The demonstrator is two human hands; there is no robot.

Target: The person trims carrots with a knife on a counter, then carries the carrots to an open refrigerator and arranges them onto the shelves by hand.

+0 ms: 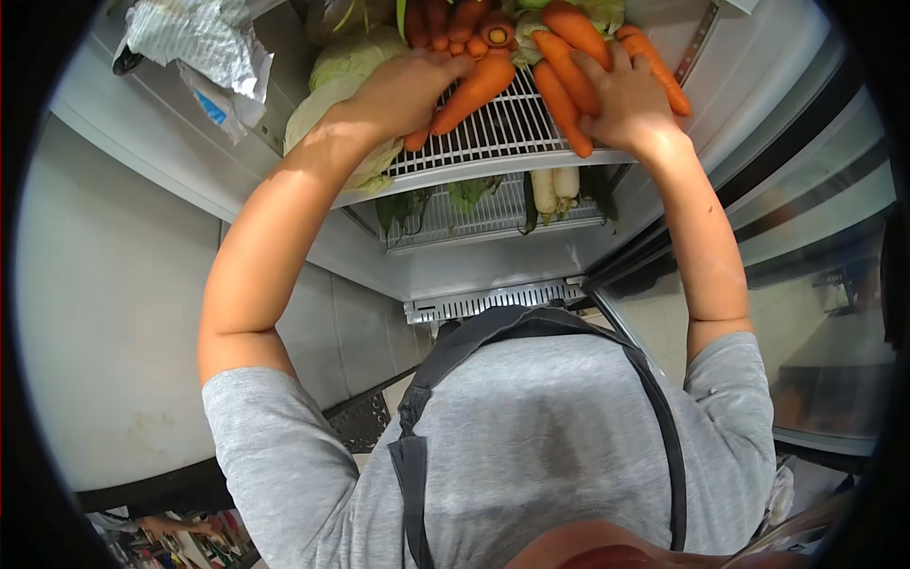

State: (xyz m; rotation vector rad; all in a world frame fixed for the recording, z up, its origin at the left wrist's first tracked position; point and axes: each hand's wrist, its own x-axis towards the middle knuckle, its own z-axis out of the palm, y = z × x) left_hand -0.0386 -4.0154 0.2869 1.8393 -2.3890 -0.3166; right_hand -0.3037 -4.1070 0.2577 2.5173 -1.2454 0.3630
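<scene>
Carrots lie on a white wire shelf (493,128) inside a fridge, in a left and a right group. My left hand (403,93) rests on the left group, its fingers bent over a large carrot (477,92); its fingertips are partly hidden. On the right group lies my right hand (630,100), fingers spread over several carrots, among them one at the front (563,109). Another carrot (659,71) slants along the fridge wall to the right of that hand. Pale green cabbages (327,104) sit beside and under my left wrist.
On a lower shelf (445,223) are white radishes (555,190) and dark green vegetables (406,211). Crumpled foil (204,47) hangs at the upper left. A glass door (806,284) stands open at the right. A metal vent grille (493,302) is at the fridge's base.
</scene>
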